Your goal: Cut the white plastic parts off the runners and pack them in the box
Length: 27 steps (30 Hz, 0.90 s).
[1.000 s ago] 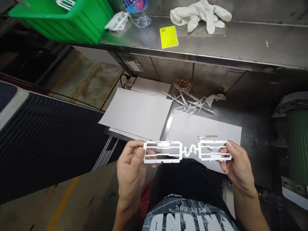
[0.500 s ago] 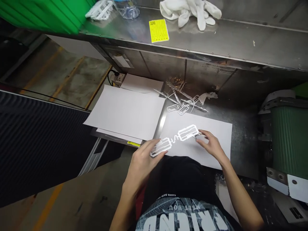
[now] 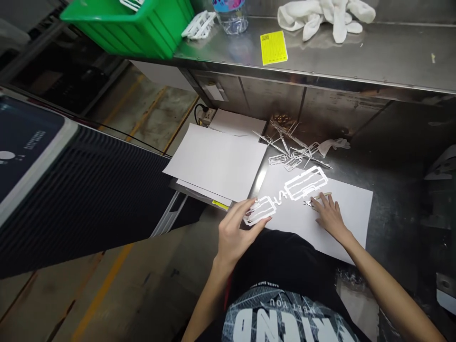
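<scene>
My left hand [image 3: 235, 235] is closed on one end of a white plastic piece [image 3: 307, 183], made of two slotted rectangular frames joined by a thin wavy link. Its far frame hangs free above a white sheet [image 3: 351, 218]. Low over that sheet, my right hand [image 3: 332, 216] has its fingers spread, at a small tool with a metal tip [image 3: 308, 203] and a pale handle. It looks like a pair of nippers, partly covered by the fingers. Whether the fingertips touch it I cannot tell. Beyond the sheet lies a loose pile of similar white frames [image 3: 294, 153].
More white sheets [image 3: 217, 159] lie to the left, near a power socket [image 3: 209, 115]. A steel shelf [image 3: 395, 52] behind carries a green bin [image 3: 142, 33], a bottle [image 3: 231, 19], a yellow label [image 3: 273, 47] and white gloves [image 3: 329, 16]. A ridged dark panel [image 3: 117, 190] stands left.
My right hand has let go of the white plastic piece's far end and moved down to the small tool on the sheet. My left hand still holds its end. The view has shifted left.
</scene>
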Tool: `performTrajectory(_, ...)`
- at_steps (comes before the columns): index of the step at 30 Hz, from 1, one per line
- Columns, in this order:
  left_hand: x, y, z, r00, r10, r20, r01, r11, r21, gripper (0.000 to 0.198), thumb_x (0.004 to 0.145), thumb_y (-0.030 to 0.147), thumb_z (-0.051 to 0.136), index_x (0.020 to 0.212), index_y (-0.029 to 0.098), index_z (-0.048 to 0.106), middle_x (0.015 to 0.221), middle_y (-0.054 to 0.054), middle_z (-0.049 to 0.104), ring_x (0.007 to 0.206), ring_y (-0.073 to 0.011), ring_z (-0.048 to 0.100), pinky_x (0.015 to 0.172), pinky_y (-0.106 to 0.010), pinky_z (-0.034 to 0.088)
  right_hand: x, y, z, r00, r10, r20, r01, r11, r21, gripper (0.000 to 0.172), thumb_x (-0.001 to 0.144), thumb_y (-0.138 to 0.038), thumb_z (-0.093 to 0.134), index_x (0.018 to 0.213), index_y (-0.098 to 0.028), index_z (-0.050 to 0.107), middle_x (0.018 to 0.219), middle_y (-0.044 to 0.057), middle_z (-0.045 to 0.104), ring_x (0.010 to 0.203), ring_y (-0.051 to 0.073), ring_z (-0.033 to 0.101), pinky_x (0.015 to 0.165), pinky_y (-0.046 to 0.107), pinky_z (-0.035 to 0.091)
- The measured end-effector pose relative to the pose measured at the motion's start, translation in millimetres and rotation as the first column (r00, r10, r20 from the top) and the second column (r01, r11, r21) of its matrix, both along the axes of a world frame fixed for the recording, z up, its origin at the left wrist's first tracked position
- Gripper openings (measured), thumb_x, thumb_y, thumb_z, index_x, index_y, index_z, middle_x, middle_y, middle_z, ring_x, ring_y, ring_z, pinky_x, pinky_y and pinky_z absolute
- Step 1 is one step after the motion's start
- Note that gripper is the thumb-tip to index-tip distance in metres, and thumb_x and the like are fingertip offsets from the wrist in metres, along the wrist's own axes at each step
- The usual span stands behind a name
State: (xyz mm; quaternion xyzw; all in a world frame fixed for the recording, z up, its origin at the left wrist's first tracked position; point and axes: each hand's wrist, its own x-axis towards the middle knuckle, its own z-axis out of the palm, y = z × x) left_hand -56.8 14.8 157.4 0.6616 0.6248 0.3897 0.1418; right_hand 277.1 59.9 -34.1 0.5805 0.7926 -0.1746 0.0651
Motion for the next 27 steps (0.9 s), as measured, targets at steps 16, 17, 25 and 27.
performTrajectory(16, 9.5, 0.1, 14.4, 0.993, 0.022, -0.115, 0.004, 0.977, 0.213, 0.052, 0.077, 0.014, 0.091, 0.123, 0.013, 0.069, 0.112, -0.012, 0.077, 0.101, -0.021, 0.074, 0.09, -0.033, 0.064, -84.1, -4.9, 193.8, 0.802, -0.01, -0.597, -0.159, 0.96, -0.229, 0.028, 0.11, -0.038, 0.039, 0.128, -0.025, 0.056, 0.122, 0.008, 0.065, 0.113, 0.025, 0.062, 0.098, 0.043, 0.052)
performTrajectory(17, 10.2, -0.1, 15.4, 0.992, 0.017, -0.129, 0.012, 0.975, 0.222, 0.051, 0.076, 0.014, 0.091, 0.123, 0.012, 0.069, 0.112, -0.012, 0.078, 0.101, -0.0212, 0.074, 0.091, -0.034, 0.064, -88.5, -5.0, 204.2, 0.781, -0.035, -0.624, -0.156, 0.956, -0.248, 0.031, 0.11, -0.044, 0.038, 0.126, -0.025, 0.057, 0.121, 0.008, 0.065, 0.112, 0.025, 0.062, 0.099, 0.045, 0.052)
performTrajectory(25, 13.8, 1.5, 19.9, 0.982, -0.011, -0.186, 0.06, 0.963, 0.263, 0.05, 0.075, 0.01, 0.09, 0.121, 0.008, 0.069, 0.11, -0.014, 0.078, 0.102, -0.0214, 0.075, 0.094, -0.033, 0.063, -95.2, 0.8, 227.3, 0.769, -0.075, -0.635, -0.149, 0.945, -0.292, 0.039, 0.111, -0.053, 0.034, 0.128, -0.029, 0.059, 0.119, 0.008, 0.064, 0.11, 0.025, 0.062, 0.097, 0.046, 0.051)
performTrajectory(27, 14.8, 1.8, 19.9, 0.983, -0.006, -0.183, 0.056, 0.962, 0.267, 0.05, 0.075, 0.01, 0.09, 0.12, 0.008, 0.069, 0.11, -0.014, 0.078, 0.101, -0.0213, 0.075, 0.094, -0.033, 0.063, -95.0, 0.9, 229.2, 0.769, -0.081, -0.635, -0.153, 0.94, -0.306, 0.039, 0.111, -0.053, 0.034, 0.126, -0.029, 0.06, 0.116, 0.007, 0.064, 0.107, 0.024, 0.063, 0.094, 0.044, 0.051)
